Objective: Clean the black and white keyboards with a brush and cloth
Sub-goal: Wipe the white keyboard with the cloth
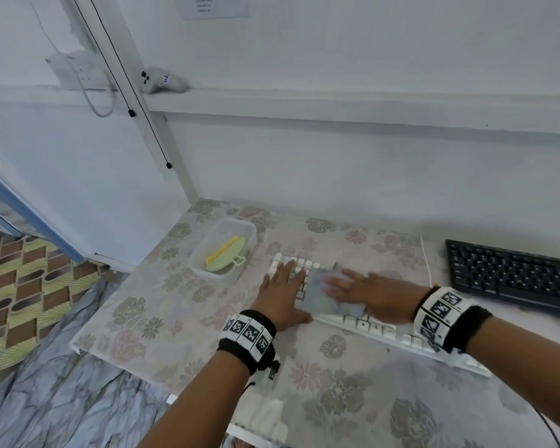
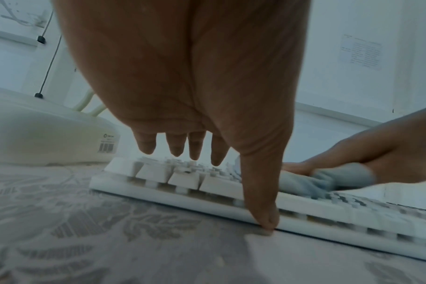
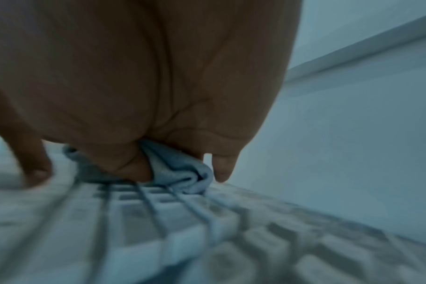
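A white keyboard lies slantwise on the flowered table. My left hand rests flat on its left end, fingers straight, with the thumb down at the front edge of the white keyboard. My right hand presses a pale blue cloth onto the keys just right of it; in the right wrist view the pale blue cloth is bunched under the palm on the blurred white keyboard. The pale blue cloth also shows under the right hand. A black keyboard lies at the far right.
A clear plastic tub holding a green and yellow brush stands just left of the white keyboard. The wall runs close behind the table. The flowered tablecloth ends at the left edge above a patterned floor.
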